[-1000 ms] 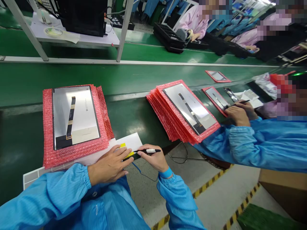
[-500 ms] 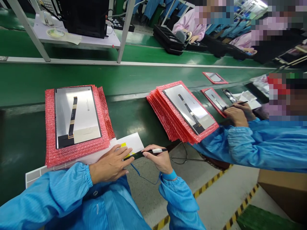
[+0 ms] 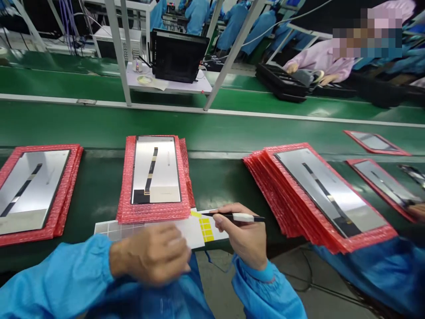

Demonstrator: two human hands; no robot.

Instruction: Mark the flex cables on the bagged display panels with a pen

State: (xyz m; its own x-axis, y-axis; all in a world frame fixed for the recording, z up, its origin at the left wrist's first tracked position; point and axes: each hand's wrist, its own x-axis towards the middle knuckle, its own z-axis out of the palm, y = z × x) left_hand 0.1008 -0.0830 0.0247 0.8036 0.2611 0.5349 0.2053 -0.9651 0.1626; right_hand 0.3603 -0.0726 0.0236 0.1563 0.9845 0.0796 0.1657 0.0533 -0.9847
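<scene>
My right hand (image 3: 241,235) grips the pen (image 3: 247,217) above the yellow labels (image 3: 206,228).
My left hand (image 3: 149,254) blurs over the white sheet (image 3: 187,230), grip unclear; wrapped panel (image 3: 154,177) at 12 o'clock.

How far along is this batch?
Done: the white label sheet looks partly used, with yellow labels only toward one end. In hand: the right hand holds a black marker near those labels; the left hand, blurred, is over the sheet. Remaining: display panels in red bubble wrap stay stacked, count unclear.
</scene>
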